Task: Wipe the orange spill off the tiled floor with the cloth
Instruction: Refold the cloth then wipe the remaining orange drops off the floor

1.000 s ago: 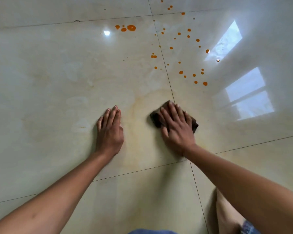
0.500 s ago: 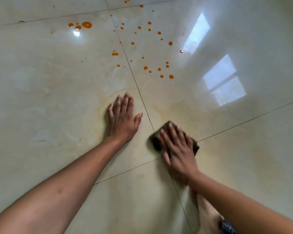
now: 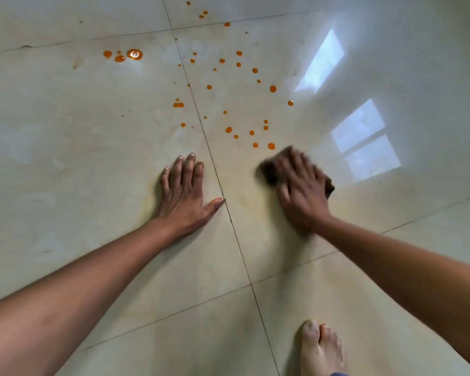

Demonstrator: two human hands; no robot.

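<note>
Most drops [image 3: 271, 146] lie unwiped beyond the cloth [image 3: 267, 170], pressed flat-fingered by the right hand [image 3: 301, 191]; the left hand [image 3: 185, 196] rests splayed on the floor [image 3: 65, 185].

Floor [image 3: 92, 158]: pale glazed tile, v. glossy, smooth, mirrors window light far right. Spill [image 3: 134, 54]: wet, shiny orange drops. Cloth [image 3: 269, 169]: dark, matt fabric, blurred.
</note>
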